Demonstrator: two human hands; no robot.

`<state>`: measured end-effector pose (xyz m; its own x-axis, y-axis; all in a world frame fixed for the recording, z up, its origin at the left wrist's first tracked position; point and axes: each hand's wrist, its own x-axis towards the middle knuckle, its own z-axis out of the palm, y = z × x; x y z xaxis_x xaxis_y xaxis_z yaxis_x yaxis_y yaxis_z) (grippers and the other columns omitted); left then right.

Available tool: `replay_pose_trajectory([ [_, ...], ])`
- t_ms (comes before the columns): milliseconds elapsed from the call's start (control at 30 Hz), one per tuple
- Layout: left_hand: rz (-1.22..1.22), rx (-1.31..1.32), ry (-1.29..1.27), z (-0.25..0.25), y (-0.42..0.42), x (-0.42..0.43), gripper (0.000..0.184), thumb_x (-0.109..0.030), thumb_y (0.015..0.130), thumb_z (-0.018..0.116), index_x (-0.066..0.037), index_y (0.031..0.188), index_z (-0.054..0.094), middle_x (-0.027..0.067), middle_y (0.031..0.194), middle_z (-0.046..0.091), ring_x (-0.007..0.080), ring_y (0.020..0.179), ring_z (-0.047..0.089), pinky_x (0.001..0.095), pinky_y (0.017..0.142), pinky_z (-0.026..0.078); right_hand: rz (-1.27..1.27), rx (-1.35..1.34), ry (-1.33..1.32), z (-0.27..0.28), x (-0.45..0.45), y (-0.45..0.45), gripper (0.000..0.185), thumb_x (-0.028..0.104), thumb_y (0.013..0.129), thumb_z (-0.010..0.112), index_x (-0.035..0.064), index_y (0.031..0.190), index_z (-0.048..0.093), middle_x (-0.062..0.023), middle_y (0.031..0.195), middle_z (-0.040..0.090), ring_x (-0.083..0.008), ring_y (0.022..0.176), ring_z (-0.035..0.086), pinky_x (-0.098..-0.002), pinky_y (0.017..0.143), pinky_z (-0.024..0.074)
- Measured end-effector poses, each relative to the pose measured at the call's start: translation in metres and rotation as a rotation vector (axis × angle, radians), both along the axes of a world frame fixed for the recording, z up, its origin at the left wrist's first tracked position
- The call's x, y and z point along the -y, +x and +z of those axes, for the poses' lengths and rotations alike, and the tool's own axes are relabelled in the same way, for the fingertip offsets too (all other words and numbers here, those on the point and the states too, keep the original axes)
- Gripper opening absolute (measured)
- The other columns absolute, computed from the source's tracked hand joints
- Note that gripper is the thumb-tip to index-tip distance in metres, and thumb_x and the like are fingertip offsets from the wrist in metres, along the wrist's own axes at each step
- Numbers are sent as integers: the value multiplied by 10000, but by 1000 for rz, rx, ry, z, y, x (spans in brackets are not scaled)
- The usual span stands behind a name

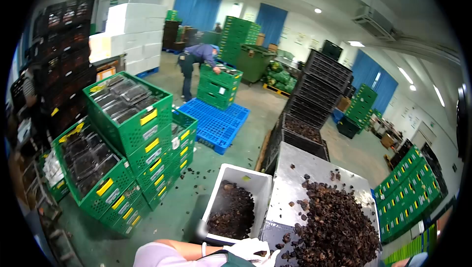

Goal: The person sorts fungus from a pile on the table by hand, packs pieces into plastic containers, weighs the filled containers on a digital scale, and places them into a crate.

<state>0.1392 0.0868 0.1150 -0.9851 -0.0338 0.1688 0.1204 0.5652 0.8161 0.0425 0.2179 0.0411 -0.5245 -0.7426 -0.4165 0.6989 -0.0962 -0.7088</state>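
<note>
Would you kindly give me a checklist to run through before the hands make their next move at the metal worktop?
1. Left hand gloved: ok, a white glove is on.
2. Right hand placement: cannot tell; it is not clearly visible.
3. Dark pieces within reach: ok, apparently; a loose heap lies on the metal worktop near the left hand.
4. Room in the white bin: ok; its walls rise above the dark contents.
5. Floor clean: not ok; it is speckled dark left of the bin.
6. Co-worker clear of the worktop: ok, bending over green crates farther off.
</note>
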Motion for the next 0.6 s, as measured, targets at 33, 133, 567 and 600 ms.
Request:
replay_pose_trajectory([
  [33, 22, 37, -12, 15, 9, -4, 365, -349, 827, 613, -95, 1086, 578, 120, 952, 589, 302, 894, 562, 398, 802, 445, 10, 18, -4, -3, 0, -1, 327, 222, 981, 361, 77, 1232, 512, -113, 1228, 443, -222, 1033, 380, -325, 936, 305],
  [133, 166, -80, -72, -52, 4, -7, 350, -344, 849, 581, -87, 1086, 576, 127, 937, 581, 311, 901, 563, 402, 794, 447, 48, 82, -25, -8, 11, -3, 334, 229, 982, 360, 83, 1246, 504, -111, 1251, 427, -221, 1064, 363, -325, 956, 290],
  [567, 195, 271, 905, -38, 30, 14, 294, -40, 909, 425, -52, 1191, 508, 103, 1062, 614, 163, 726, 671, 288, 610, 579, 143, 252, -42, -30, 25, 14, 369, 261, 988, 358, 112, 1307, 468, -99, 1352, 356, -216, 1196, 291, -324, 1043, 227],
  [600, 209, 191, 905, -43, 32, 15, 315, -44, 913, 423, -52, 1220, 496, 112, 1073, 616, 180, 718, 675, 294, 611, 583, 147, 269, -42, -31, 25, 17, 372, 264, 988, 358, 114, 1312, 466, -98, 1360, 351, -215, 1206, 285, -324, 1049, 222],
])
